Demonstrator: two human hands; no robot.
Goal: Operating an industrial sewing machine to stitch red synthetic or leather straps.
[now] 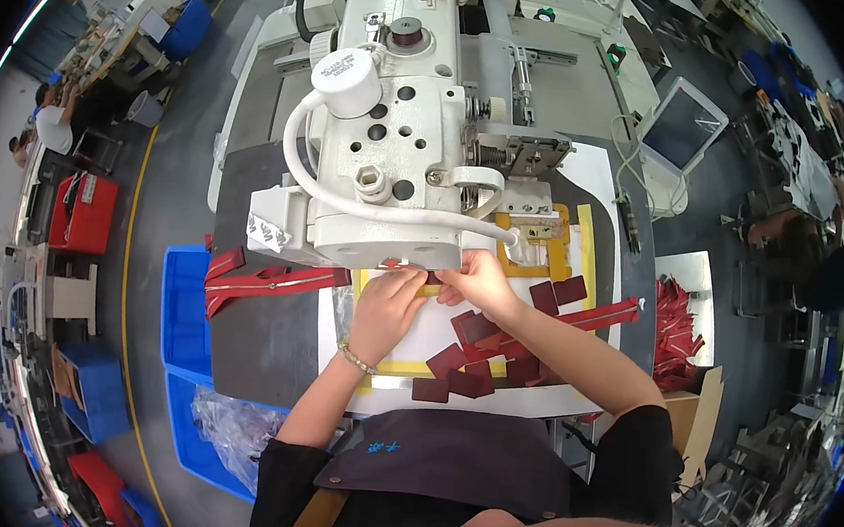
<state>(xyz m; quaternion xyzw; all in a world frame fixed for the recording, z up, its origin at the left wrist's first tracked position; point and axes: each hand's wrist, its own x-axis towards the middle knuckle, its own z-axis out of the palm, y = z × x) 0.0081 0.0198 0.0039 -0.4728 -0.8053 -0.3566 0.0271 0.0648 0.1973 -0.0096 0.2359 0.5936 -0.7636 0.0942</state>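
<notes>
workpiece: a small dark red leather piece point(433, 278) sits right at the front edge of the sewing machine head point(383, 140), mostly hidden by fingers, so I can only see a sliver of it.

left hand point(385, 305): fingers flat and pressed down on the yellow template frame point(403, 367) just left of the piece, fingertips touching it as far as I can tell.

right hand point(481, 281): curled over the piece from the right, fingertips pinching or pressing on it; can't say which.

hands together or apart: basically meeting, fingertips nearly touching over the piece.

which way it lies: straight ahead of both hands, tucked under the machine's overhang. The right hand looks a touch nearer.

long axis: looks like it runs left-right along the machine's front edge, but too covered to be sure.

spare pieces: a loose pile of dark red leather pieces point(479, 354) lies under the right forearm, close to the person.

zipper strips: red zipper strips point(270, 278) stretch off to the left, another red zipper strip point(603, 312) to the right.
</notes>
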